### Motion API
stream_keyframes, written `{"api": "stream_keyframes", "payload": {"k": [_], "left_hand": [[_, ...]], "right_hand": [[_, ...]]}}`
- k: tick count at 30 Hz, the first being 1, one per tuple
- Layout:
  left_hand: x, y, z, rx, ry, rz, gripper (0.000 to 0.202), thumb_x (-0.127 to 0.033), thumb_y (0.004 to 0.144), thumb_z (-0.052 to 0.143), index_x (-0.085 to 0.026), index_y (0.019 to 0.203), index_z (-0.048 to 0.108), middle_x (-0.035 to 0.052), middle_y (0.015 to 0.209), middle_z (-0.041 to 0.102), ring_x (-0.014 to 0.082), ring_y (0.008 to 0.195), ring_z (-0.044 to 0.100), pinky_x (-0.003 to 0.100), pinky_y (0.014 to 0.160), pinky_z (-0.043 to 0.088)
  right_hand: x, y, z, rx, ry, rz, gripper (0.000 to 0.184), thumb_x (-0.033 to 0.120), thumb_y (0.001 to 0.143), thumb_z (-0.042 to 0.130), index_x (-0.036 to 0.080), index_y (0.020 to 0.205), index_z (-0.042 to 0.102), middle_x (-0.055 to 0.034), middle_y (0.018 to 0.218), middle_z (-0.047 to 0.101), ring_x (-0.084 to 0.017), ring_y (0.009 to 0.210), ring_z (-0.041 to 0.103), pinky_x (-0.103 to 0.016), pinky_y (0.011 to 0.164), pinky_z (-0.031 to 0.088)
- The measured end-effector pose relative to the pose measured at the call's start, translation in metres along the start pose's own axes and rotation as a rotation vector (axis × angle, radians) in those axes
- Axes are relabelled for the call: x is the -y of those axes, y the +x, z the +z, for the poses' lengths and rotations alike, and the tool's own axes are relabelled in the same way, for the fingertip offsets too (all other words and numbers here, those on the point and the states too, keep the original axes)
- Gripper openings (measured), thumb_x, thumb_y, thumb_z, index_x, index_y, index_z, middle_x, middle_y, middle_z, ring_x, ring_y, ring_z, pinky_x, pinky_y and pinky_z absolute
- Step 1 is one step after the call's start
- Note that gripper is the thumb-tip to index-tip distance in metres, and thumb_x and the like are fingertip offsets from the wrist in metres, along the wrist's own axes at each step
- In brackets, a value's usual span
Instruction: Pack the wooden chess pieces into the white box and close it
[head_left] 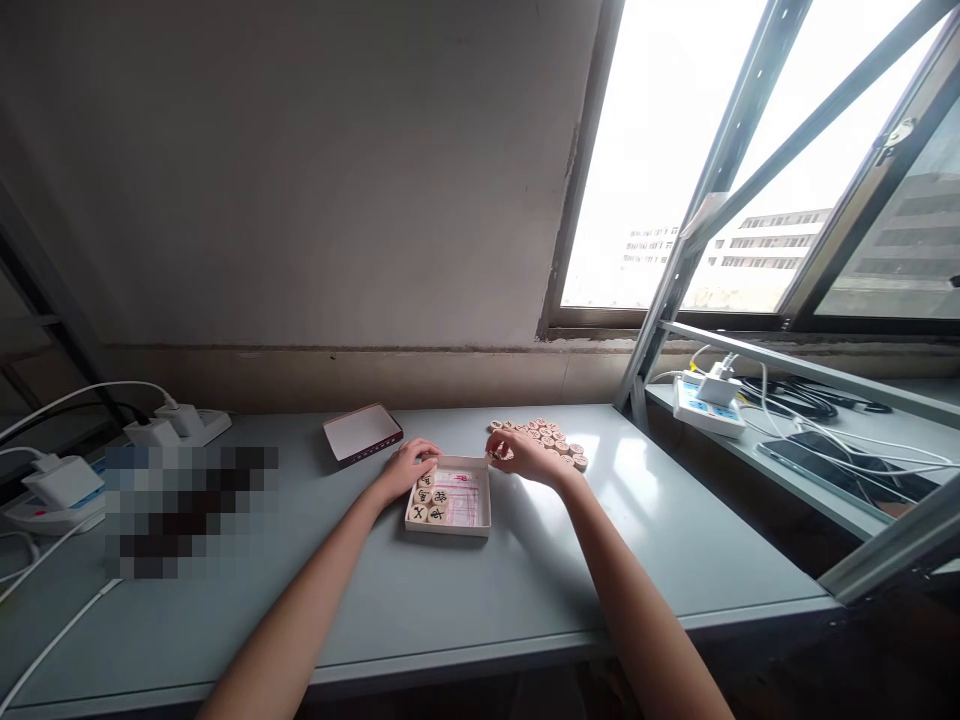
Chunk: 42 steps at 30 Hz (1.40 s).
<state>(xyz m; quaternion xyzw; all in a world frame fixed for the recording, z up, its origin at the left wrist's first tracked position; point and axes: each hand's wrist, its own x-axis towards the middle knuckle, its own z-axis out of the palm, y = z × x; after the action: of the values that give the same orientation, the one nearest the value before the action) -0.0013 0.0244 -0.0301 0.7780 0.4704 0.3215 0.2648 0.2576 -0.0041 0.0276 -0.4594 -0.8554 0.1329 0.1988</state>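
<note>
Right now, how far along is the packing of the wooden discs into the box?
Done: a few discs lie in the left side of the box. In hand: the left hand rests on the box, and the right hand reaches between box and pile. Left: the pile on the table is large, and the lid lies apart.

Left hand lies palm-down; right hand hovers, fingertips pinched.

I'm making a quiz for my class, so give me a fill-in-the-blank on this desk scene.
1. The open box holds round wooden pieces in its ____ half.
2. The loose pile of pieces lies by the ____ hand.
3. The lid, left of the box, shows a ____ inside.
Missing words: left; right; white.
</note>
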Motion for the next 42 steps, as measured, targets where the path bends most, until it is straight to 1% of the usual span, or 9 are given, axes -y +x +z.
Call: {"api": "stream_keyframes", "payload": {"k": [8, 12, 18, 21, 25, 30, 36, 40, 42], "left_hand": [[0.004, -0.001, -0.012, 0.017, -0.021, 0.044, 0.021, -0.028, 0.077, 0.050, -0.017, 0.087, 0.064, 0.0072, 0.102, 0.060, 0.0195, 0.097, 0.056, 0.032, 0.090, 0.041], [0.010, -0.001, -0.019, -0.025, -0.020, 0.026, 0.022, -0.029, 0.075, 0.052, -0.017, 0.087, 0.066, 0.0072, 0.100, 0.062, 0.0197, 0.096, 0.056, 0.032, 0.089, 0.042], [0.005, -0.002, -0.018, 0.065, -0.049, 0.016, 0.027, -0.032, 0.075, 0.053, -0.018, 0.091, 0.070, 0.0069, 0.098, 0.064, 0.0200, 0.094, 0.058, 0.031, 0.085, 0.044], [0.000, -0.002, -0.019, 0.152, -0.071, 0.016, 0.027, -0.032, 0.075, 0.054, -0.019, 0.092, 0.070, 0.0066, 0.098, 0.065, 0.0197, 0.092, 0.058, 0.031, 0.084, 0.045], [-0.005, -0.003, -0.020, 0.177, -0.105, 0.030, 0.026, -0.033, 0.074, 0.056, -0.018, 0.089, 0.071, 0.0073, 0.096, 0.065, 0.0200, 0.091, 0.058, 0.030, 0.084, 0.045], [-0.010, -0.007, -0.022, 0.219, -0.137, 0.018, 0.025, -0.034, 0.072, 0.058, -0.018, 0.087, 0.072, 0.0076, 0.099, 0.064, 0.0206, 0.092, 0.058, 0.030, 0.083, 0.045], [-0.013, -0.008, -0.022, 0.214, -0.160, -0.030, 0.025, -0.035, 0.070, 0.060, -0.018, 0.084, 0.071, 0.0081, 0.100, 0.064, 0.0205, 0.089, 0.059, 0.030, 0.080, 0.046], [-0.011, -0.008, -0.021, 0.205, -0.166, -0.030, 0.026, -0.035, 0.070, 0.060, -0.017, 0.085, 0.071, 0.0081, 0.100, 0.064, 0.0203, 0.089, 0.059, 0.030, 0.080, 0.046], [-0.009, -0.008, -0.020, 0.203, -0.164, -0.021, 0.027, -0.036, 0.070, 0.060, -0.017, 0.086, 0.071, 0.0082, 0.100, 0.064, 0.0206, 0.089, 0.059, 0.030, 0.080, 0.045]], "right_hand": [[0.000, 0.000, 0.004, -0.071, -0.333, 0.060, 0.017, 0.009, 0.079, 0.053, 0.017, 0.091, 0.063, -0.0081, 0.098, 0.060, -0.020, 0.092, 0.056, -0.030, 0.079, 0.041], [0.023, 0.003, 0.008, -0.149, -0.213, -0.006, 0.019, 0.014, 0.083, 0.052, 0.020, 0.097, 0.062, -0.0068, 0.103, 0.059, -0.019, 0.097, 0.055, -0.031, 0.082, 0.041], [0.065, 0.004, 0.037, 0.176, 0.116, -0.333, 0.036, 0.018, 0.073, 0.064, 0.023, 0.109, 0.058, -0.0038, 0.107, 0.061, -0.016, 0.093, 0.058, -0.024, 0.078, 0.045], [0.073, 0.005, 0.046, 0.173, 0.169, -0.341, 0.024, 0.014, 0.074, 0.061, 0.022, 0.097, 0.061, -0.0007, 0.092, 0.064, -0.013, 0.082, 0.058, -0.023, 0.075, 0.045], [0.065, 0.007, 0.041, 0.055, 0.257, -0.281, 0.014, 0.020, 0.079, 0.058, 0.020, 0.094, 0.058, -0.0011, 0.089, 0.062, -0.011, 0.077, 0.056, -0.023, 0.072, 0.046], [0.039, 0.008, 0.016, -0.099, 0.238, -0.138, 0.015, 0.024, 0.082, 0.054, 0.019, 0.096, 0.056, -0.0042, 0.094, 0.060, -0.012, 0.079, 0.056, -0.025, 0.070, 0.046], [-0.002, -0.003, -0.002, 0.106, 0.009, -0.010, 0.013, 0.009, 0.071, 0.059, 0.018, 0.080, 0.063, -0.0022, 0.083, 0.060, -0.014, 0.074, 0.056, -0.026, 0.070, 0.045], [-0.013, -0.005, 0.001, -0.045, -0.107, 0.034, 0.022, 0.003, 0.071, 0.056, 0.018, 0.085, 0.062, -0.0057, 0.097, 0.054, -0.016, 0.090, 0.053, -0.029, 0.081, 0.043], [-0.006, -0.002, 0.003, -0.040, -0.061, 0.001, 0.022, 0.005, 0.073, 0.056, 0.019, 0.090, 0.061, -0.0051, 0.096, 0.053, -0.015, 0.087, 0.053, -0.027, 0.078, 0.044]]}}
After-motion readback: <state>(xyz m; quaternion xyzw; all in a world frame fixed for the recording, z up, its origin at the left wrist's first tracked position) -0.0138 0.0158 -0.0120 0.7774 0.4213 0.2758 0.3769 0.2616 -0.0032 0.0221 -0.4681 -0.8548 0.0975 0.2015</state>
